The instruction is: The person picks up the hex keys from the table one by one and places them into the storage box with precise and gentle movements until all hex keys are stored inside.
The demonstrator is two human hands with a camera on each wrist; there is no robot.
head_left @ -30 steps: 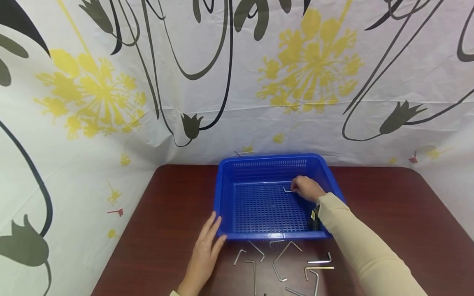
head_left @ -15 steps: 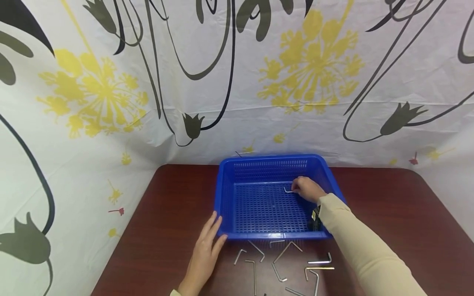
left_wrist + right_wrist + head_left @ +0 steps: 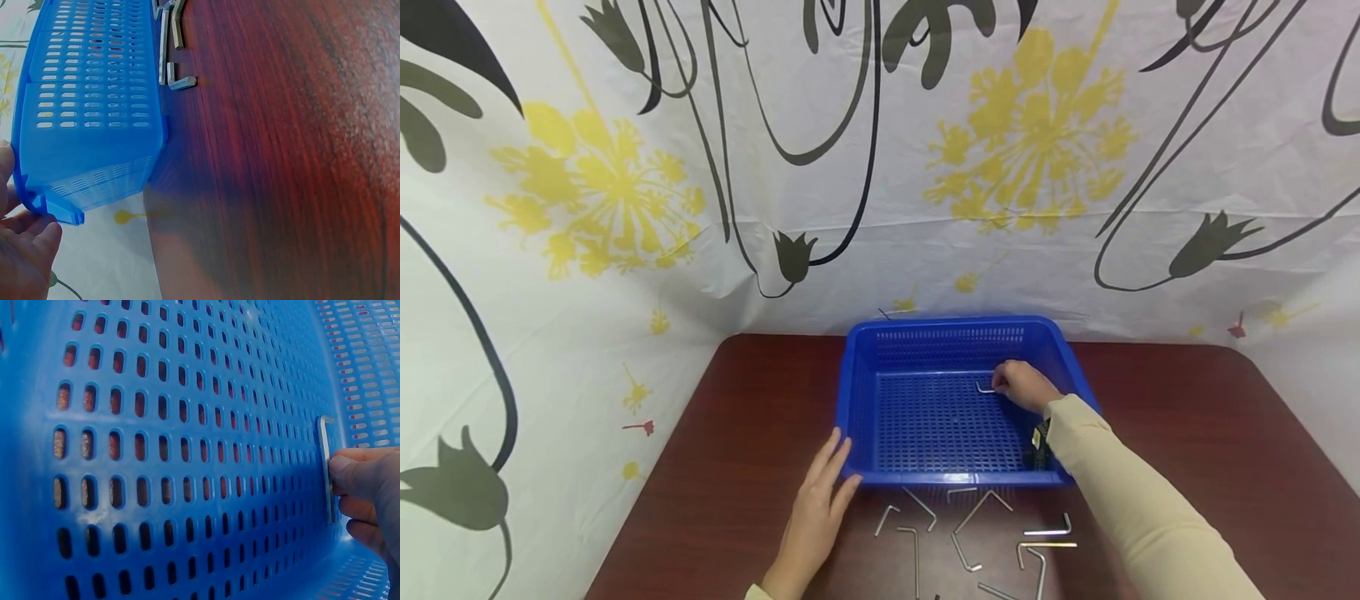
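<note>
In the head view, my right hand [image 3: 1024, 385] is inside the blue plastic basket [image 3: 846, 400], near its back right. Thumb and fingertips pinch a silver hex key [image 3: 325, 450], which lies along the slotted basket floor with its short bent end showing past them. My left hand [image 3: 813, 512] rests at the basket's front left corner, fingers extended along the side and thumb by the front rim. The left wrist view shows its fingertips right at the rim. Several loose hex keys [image 3: 916, 554] lie on the table in front of the basket.
The basket stands on a dark red-brown wooden table [image 3: 760, 400]. A white cloth [image 3: 880, 183] with yellow and grey flower prints hangs behind and beside it. A dark wristband [image 3: 1037, 443] with a yellow mark sits at the right sleeve's cuff.
The whole head view has shifted slightly. Both hands, the basket and the hex keys keep their places relative to one another.
</note>
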